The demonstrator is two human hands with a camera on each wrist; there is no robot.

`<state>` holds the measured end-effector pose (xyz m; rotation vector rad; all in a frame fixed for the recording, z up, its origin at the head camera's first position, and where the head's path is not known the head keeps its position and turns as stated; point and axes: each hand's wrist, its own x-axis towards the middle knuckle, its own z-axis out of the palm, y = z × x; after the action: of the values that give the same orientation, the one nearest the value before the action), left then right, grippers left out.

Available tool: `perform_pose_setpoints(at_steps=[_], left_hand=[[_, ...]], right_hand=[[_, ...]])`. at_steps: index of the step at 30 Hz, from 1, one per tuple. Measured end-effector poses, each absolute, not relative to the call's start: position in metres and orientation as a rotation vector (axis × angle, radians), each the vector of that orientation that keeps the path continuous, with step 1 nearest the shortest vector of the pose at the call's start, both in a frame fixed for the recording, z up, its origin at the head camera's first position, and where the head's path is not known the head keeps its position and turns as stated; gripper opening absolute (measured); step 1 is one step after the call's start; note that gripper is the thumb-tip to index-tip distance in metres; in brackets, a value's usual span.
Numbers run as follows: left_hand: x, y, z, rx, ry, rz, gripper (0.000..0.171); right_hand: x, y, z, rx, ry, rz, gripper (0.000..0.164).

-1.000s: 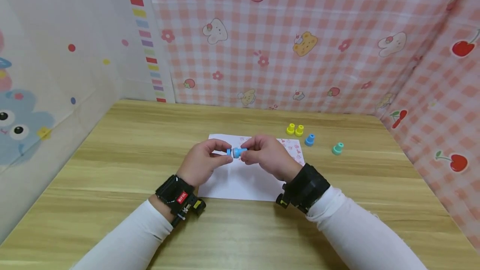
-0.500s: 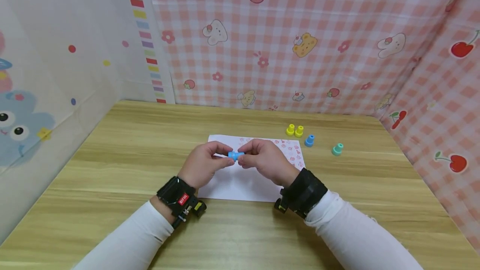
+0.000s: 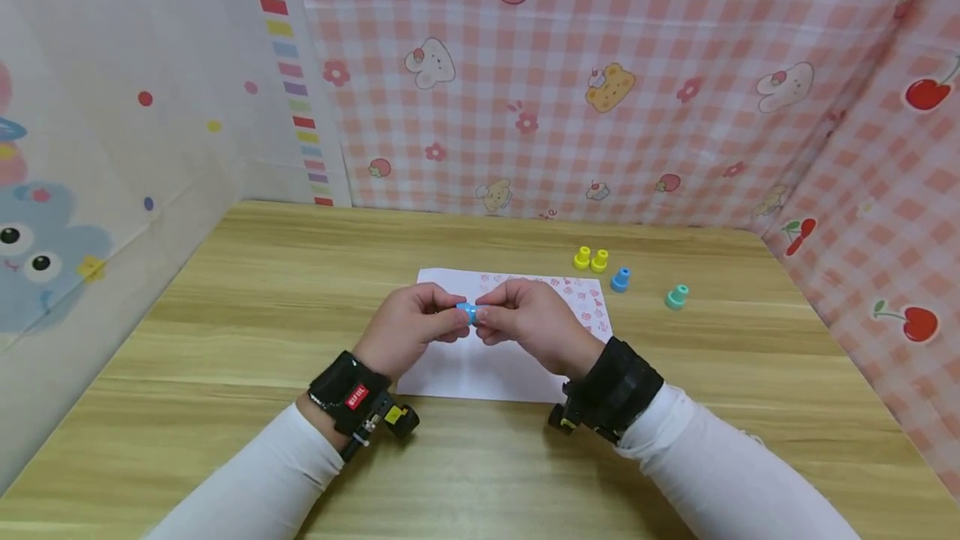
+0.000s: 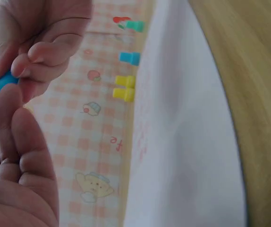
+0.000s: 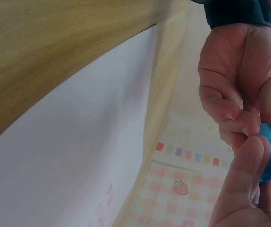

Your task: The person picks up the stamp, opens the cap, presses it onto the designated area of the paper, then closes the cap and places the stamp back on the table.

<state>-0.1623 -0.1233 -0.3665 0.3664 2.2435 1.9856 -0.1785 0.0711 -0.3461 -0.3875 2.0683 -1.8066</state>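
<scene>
Close over the sheet of paper [image 3: 487,369], both hands meet at a small light-blue toy stamp [image 3: 470,312]. My left hand [image 3: 401,332] pinches its cap end between thumb and fingers. From the other side, my right hand [image 3: 546,330] pinches the narrower handle end. Fingers cover most of the stamp; a strip of blue [image 4: 2,90] shows in the left wrist view, and in the right wrist view the blue body [image 5: 269,135] peeks out between the two hands. Small red prints [image 3: 588,298] run along the paper's upper right.
Beyond the paper's upper right corner stand two yellow stamps [image 3: 590,259], a blue stamp [image 3: 620,279] and a teal stamp [image 3: 677,297]. The wooden table [image 3: 225,340] ends at a checked cloth [image 3: 555,165] behind.
The blue cap in the left hand and the stamp in the right were apart one second ago; they came together, and the fingers now cover more of the stamp.
</scene>
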Motion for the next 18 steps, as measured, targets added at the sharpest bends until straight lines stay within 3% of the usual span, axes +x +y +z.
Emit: perform_pose_setpoints(at_steps=[18], left_hand=[[-0.1643,-0.1231,-0.3651,0.421,2.217,1.911,0.029]], right_hand=[[-0.1799,0.0789,-0.3441,-0.470,2.220,-1.749,0.014]])
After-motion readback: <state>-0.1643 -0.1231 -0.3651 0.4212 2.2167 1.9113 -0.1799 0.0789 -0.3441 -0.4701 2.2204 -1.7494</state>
